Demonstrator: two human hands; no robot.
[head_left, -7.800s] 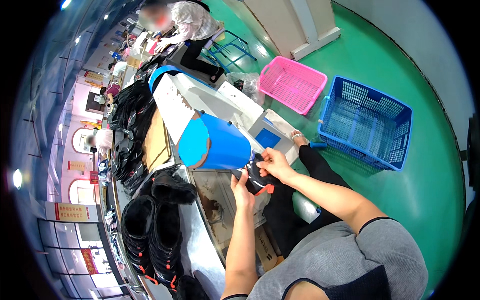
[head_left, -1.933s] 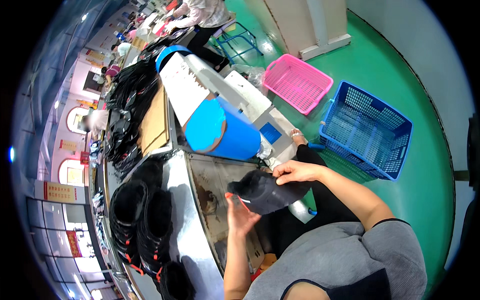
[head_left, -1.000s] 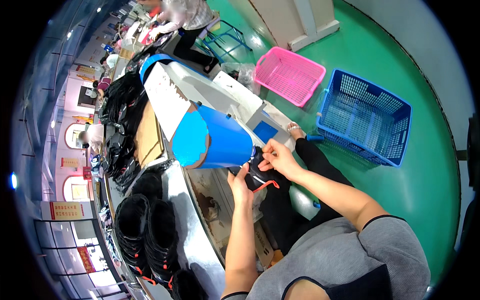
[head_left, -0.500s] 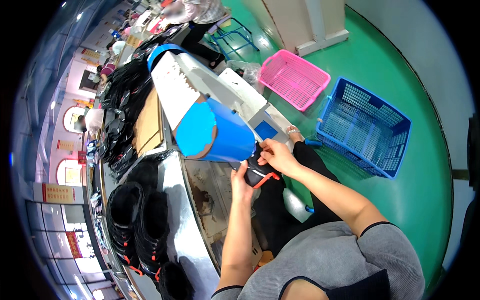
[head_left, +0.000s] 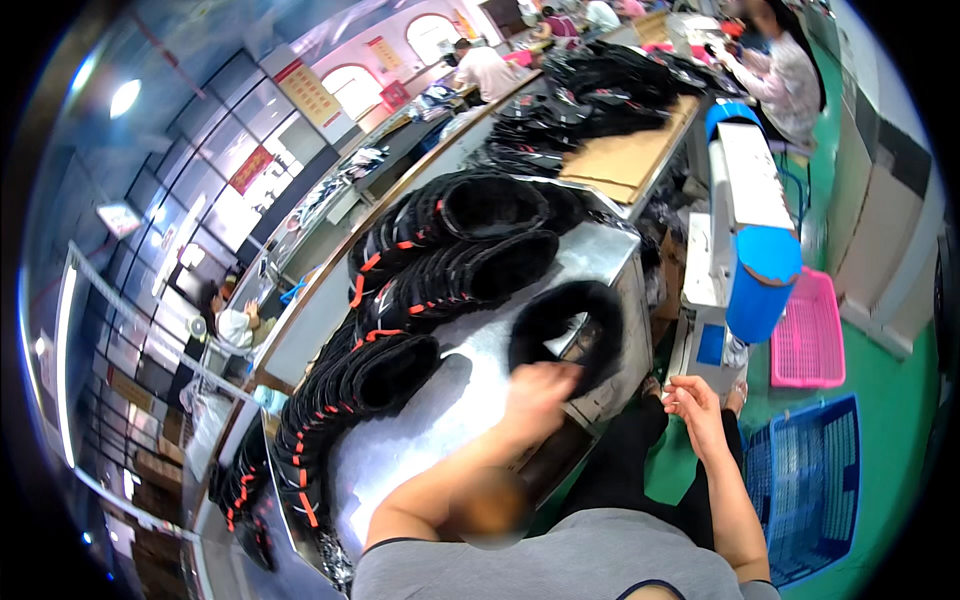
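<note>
Over the metal table (head_left: 400, 460), my left hand (head_left: 545, 395) grips a black shoe upper (head_left: 600, 330) by the near side of its fuzzy round opening. Motion blurs both the hand and the upper. My right hand (head_left: 697, 410) hangs in front of my legs, away from the upper. Its fingers are bent and drawn together; whether something small sits between them I cannot make out. Beside the left hand, nested black shoe uppers (head_left: 395, 370) with plush lining and orange-red loops lie in rows on the table.
A white machine with a blue cover (head_left: 762, 290) stands at the right of the table. On the floor beyond are a pink basket (head_left: 808, 340) and a blue crate (head_left: 805, 470). Farther back lie cardboard (head_left: 630, 160) and a black pile of pieces (head_left: 610, 90). Other people sit at tables.
My view has swung left toward the table. My left hand has carried the black upper from beside the blue-covered machine to over the table. My right hand has let go of it.
</note>
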